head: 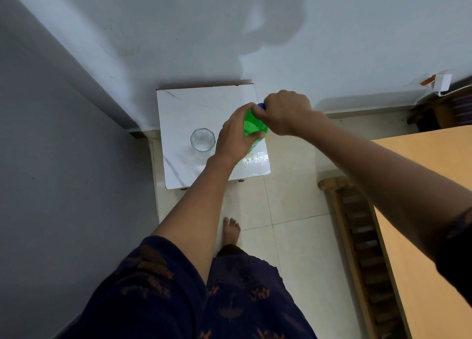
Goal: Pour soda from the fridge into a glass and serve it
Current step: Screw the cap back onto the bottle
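I saw the green soda bottle (251, 129) standing on the small white marble-topped table (204, 108), toward that table's right edge. My left hand (236, 134) was wrapped around the bottle's body, fingers and thumb curled about the green plastic. My right hand (284, 112) was clenched over the top of the bottle, gripping the blue cap (261, 105), of which only a sliver showed at the edge of the fist. I could not tell whether the cap was loosened or tight.

The glass (202, 139) stood upright on the table, left of the bottle and just beside my left wrist, not touching either. It was clear and faceted; I could not tell from above whether anything was in it. A shiny reflective patch lay on the table's near right corner, just in front of the bottle.

The table sat in the corner against the pale wall (204, 32). In front of the table was the cream tiled floor (293, 211), where one bare foot (231, 230) showed below the table's near edge. To the right of the table, well apart, stood a light wooden surface (421, 185) with a slatted wooden frame (357, 236) along its side. Dark blue patterned clothing (204, 300) filled the view nearest me.
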Demonstrator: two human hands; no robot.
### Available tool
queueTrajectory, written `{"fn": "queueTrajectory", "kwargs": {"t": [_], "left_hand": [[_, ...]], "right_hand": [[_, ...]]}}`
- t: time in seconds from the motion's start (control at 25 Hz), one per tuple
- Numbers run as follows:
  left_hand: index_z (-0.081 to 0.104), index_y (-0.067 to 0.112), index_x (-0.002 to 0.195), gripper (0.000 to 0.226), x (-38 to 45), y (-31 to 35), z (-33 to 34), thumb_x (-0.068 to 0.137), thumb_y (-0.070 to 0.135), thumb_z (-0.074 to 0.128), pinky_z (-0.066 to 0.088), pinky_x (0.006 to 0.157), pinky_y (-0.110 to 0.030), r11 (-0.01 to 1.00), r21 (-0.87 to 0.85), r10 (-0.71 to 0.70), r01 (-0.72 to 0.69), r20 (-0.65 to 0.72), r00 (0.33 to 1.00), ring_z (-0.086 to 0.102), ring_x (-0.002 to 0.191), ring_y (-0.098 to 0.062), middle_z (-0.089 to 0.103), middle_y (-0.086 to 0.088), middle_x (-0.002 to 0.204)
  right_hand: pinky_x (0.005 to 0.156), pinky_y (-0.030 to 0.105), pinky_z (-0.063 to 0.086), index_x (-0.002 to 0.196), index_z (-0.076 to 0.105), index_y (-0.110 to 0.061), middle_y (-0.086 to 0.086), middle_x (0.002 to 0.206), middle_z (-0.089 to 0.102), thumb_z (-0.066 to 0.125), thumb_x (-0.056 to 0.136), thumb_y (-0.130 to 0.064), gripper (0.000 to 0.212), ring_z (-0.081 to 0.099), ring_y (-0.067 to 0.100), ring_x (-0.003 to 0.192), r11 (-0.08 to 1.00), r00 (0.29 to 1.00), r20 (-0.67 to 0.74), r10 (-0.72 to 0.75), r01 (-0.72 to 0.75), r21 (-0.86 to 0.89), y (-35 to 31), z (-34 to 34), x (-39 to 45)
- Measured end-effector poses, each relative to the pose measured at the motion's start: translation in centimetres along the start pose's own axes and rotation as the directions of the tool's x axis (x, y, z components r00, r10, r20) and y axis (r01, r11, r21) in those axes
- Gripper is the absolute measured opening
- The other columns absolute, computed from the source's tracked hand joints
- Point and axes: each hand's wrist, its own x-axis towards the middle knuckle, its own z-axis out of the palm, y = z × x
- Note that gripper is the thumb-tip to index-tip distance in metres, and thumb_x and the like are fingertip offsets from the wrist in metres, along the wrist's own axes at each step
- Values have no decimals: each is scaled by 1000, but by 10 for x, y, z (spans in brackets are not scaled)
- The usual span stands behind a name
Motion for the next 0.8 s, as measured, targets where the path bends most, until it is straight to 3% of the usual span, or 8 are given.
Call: {"fn": "queueTrajectory", "kwargs": {"t": [0.08,0.24,0.4,0.52,0.68,0.8], "left_hand": [[52,29,125,57,-2,1,0,75,23,78,41,88,-26,1000,-5,1,-1,-3,1000,53,116,-19,59,8,128],[46,24,136,67,-1,3,0,77,24,78,38,91,-24,1000,-15,-18,18,19,1000,51,121,-21,56,3,135],[49,25,132,63,-3,3,2,76,22,79,36,87,-21,1000,-26,-4,4,-19,1000,53,117,-20,58,6,130],[49,26,131,62,-3,3,1,76,23,78,37,87,-22,1000,-27,-16,15,-7,1000,53,118,-19,58,7,131],[49,25,132,64,-2,2,1,76,22,78,39,87,-23,1000,-26,-15,15,3,1000,52,118,-18,57,6,133],[54,27,118,51,-3,4,2,73,21,79,41,84,-25,1000,-20,-13,12,-42,999,55,111,-19,61,8,122]], "right_hand": [[66,33,32,66,38,-11,5,70,44,27,99,-56,57,46,29,78,998,997,40,66,-67,22,2,-2,-3],[68,35,34,107,49,-9,12,97,57,33,97,-54,48,50,30,82,989,995,5,-103,103,-105,8,-9,-3],[57,31,31,85,46,-11,10,83,53,31,100,-46,42,46,28,77,996,998,-44,-41,38,-82,-3,4,0],[48,25,21,75,44,-10,4,65,42,29,99,-51,50,46,27,70,988,995,-94,-46,31,-153,0,3,-2],[47,28,19,97,47,-7,7,77,50,25,99,-57,54,45,29,65,957,970,-149,-194,153,-247,9,7,-1],[47,27,17,87,49,-9,9,77,54,29,101,-49,47,45,29,68,986,988,-143,-67,43,-163,-3,14,3]]}}
